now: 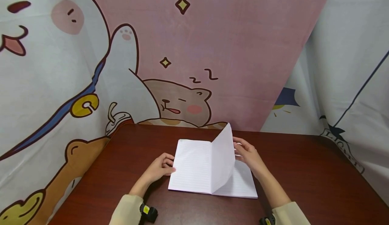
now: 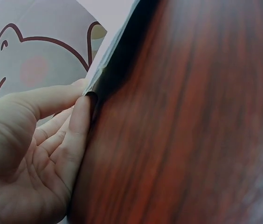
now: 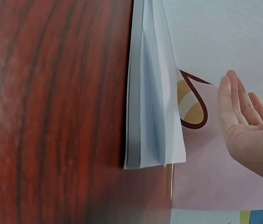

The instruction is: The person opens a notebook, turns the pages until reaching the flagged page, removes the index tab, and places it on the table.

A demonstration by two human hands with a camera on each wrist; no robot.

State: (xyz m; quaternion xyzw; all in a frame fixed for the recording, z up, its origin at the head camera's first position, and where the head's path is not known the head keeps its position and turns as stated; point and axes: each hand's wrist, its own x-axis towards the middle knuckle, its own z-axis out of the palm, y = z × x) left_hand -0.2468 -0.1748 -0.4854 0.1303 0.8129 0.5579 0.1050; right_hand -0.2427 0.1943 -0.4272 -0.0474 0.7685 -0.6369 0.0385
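An opened lined notebook (image 1: 191,167) lies on the table, also seen edge-on in the left wrist view (image 2: 114,16) and the right wrist view (image 3: 134,116). One page (image 1: 223,157) stands raised from the middle, leaning over the right half. My left hand (image 1: 158,169) pinches the notebook's left edge; the left wrist view shows this hand (image 2: 43,144) with thumb and a finger at the edge. At the raised page's outer edge is my right hand (image 1: 249,155), its fingertips partly hidden behind the paper. The right wrist view shows that hand (image 3: 255,135) with extended fingers.
The dark red-brown wooden table (image 1: 304,171) extends on both sides of the notebook. A cartoon-printed cloth (image 1: 243,49) hangs behind the table's far edge and along its sides. Black straps (image 1: 149,213) sit at the wrists.
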